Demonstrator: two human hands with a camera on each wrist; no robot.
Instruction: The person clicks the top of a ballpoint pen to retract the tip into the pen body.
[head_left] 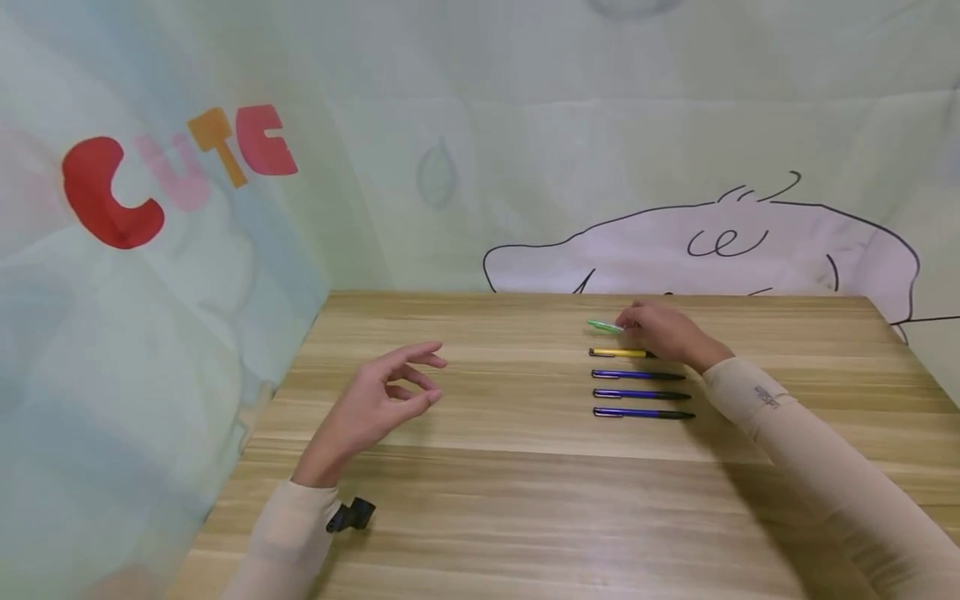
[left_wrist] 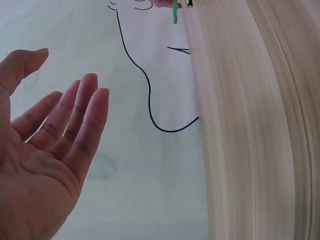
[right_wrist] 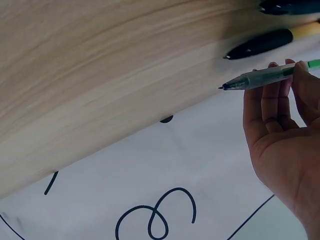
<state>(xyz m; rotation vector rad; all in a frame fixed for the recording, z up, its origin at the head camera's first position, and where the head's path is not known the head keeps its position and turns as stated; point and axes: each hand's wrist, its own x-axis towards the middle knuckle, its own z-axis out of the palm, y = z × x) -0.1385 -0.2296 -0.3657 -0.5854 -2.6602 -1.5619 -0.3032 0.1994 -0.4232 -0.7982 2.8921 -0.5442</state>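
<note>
- A green pen (right_wrist: 267,78) is pinched between the thumb and fingertips of the right hand (head_left: 663,333), which is stretched out over the far part of a wooden table (head_left: 510,517)
- The pen's long axis is held left to right, with its green end shown to the left of the right hand's fingertips and its writing tip pointed the opposite way, hidden by the hand in the head view
- A yellow pen (head_left: 618,353) is seen just on the near side of the right hand, its dark end partly covered; nearly the same line is followed by both pens, with only a slight tilt seen in the green one
- Three blue pens (head_left: 637,394) are lined up farther to the near side of that hand, their black ends pointed right
- The left hand (head_left: 375,400) is held well to the left of the row, fingers spread and loosely bent, nothing grasped
- The right hand is plainly the nearer; any placement is judged to hinge on the green pen being squared with the yellow one
- Whether the table is touched by the green pen cannot be told
</note>
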